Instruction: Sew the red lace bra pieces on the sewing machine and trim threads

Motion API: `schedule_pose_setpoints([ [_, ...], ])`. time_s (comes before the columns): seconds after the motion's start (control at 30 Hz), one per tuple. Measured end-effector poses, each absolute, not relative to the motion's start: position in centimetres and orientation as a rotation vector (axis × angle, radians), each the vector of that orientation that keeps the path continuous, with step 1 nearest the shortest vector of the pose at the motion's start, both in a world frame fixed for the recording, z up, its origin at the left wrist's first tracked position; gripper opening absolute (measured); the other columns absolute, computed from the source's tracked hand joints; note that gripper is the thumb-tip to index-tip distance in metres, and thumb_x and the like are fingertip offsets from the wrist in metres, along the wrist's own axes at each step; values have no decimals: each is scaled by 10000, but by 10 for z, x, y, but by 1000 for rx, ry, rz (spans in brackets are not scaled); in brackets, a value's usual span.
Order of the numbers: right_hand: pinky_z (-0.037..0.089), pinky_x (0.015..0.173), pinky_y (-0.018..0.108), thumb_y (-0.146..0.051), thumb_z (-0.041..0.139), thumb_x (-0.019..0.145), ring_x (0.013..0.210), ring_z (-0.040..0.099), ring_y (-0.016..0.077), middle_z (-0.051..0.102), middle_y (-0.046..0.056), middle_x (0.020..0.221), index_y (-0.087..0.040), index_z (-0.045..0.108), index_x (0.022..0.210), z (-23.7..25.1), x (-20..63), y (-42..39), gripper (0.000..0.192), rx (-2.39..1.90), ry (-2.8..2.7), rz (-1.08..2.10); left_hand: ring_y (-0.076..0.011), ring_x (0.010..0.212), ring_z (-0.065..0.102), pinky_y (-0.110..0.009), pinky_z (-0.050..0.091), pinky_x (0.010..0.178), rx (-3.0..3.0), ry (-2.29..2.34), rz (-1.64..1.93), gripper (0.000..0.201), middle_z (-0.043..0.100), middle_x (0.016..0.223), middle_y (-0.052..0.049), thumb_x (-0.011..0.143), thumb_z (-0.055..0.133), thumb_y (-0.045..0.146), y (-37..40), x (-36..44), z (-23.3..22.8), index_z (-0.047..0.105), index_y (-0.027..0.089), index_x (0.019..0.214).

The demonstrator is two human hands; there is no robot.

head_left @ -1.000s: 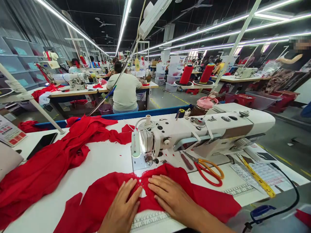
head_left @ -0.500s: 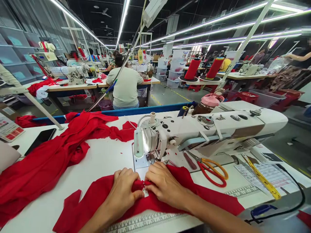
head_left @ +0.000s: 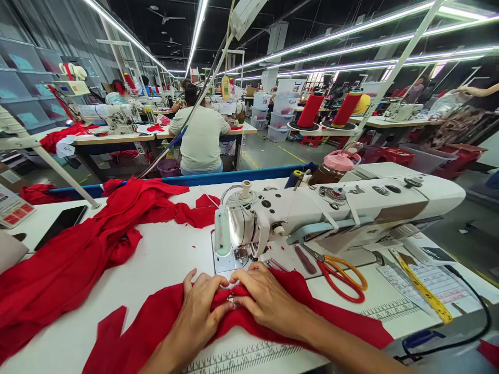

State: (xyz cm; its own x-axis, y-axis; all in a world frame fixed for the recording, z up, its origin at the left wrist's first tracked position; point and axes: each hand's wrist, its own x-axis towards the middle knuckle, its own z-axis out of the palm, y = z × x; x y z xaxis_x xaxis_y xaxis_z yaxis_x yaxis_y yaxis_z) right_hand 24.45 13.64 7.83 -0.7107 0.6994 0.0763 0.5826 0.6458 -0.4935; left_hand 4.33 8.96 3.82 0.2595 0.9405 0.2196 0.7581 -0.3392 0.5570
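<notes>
Both hands, left hand (head_left: pixel 202 306) and right hand (head_left: pixel 265 298), pinch the red fabric piece (head_left: pixel 312 311) together on the table (head_left: pixel 171 254), bunching its edges just before the sewing machine (head_left: pixel 312 213) needle.

Long ceiling lights (head_left: pixel 128 47) over rows of tables (head_left: pixel 117 139); grey floor (head_left: pixel 268 153), perhaps concrete.
</notes>
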Motion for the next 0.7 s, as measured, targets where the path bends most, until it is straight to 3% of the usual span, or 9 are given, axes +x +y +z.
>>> schedule_pose_setpoints([
  [0.13,354,1013,468,-204,680,911,917,632,247,693,25,900,-219,570,1085,65,244,136,207,-1164,-2575,421,-220,897,643,-605,300,1085,2367,1676,868,310,680,949,-3,951,612,248,87,45,28,530,228,1249],
  [0.23,346,1029,527,-272,674,935,945,643,272,714,46,965,-223,581,1115,60,248,137,209,-1176,-2525,275,-292,1031,608,-557,402,996,2524,1850,1044,398,658,1111,-110,960,610,351,85,45,26,543,189,1318],
  [0.3,344,1050,547,-250,591,983,993,639,276,710,78,1091,-221,576,1178,60,251,137,198,-1113,-2464,175,-317,1106,586,-502,451,946,2698,1832,1166,308,635,1210,-140,960,617,314,85,46,27,615,203,1247],
  [0.37,404,1021,500,-170,465,1019,1017,627,260,692,95,1159,-209,581,1205,61,253,135,222,-964,-2411,108,-271,1062,620,-424,493,915,2870,1634,1201,166,672,1155,-107,961,589,169,86,48,28,675,202,1098],
  [0.5,519,883,332,-128,394,1033,981,630,198,703,78,1045,-180,626,1116,55,253,135,251,-670,-2438,313,-197,889,672,-325,567,822,2934,1386,1139,240,702,931,-70,976,454,48,90,55,29,666,154,940],
  [0.6,499,969,367,-239,530,1014,1073,630,210,708,76,1117,-191,628,1135,49,256,138,162,-705,-2480,445,-189,884,679,-304,595,776,2878,1383,1068,256,684,928,-79,1002,424,98,91,51,32,651,158,901],
  [0.7,444,1040,402,-293,622,974,1170,596,224,696,64,1208,-215,620,1179,48,263,140,220,-803,-2509,515,-205,949,692,-344,609,863,2813,1348,986,208,698,1018,-90,1024,452,195,90,40,34,657,175,992],
])
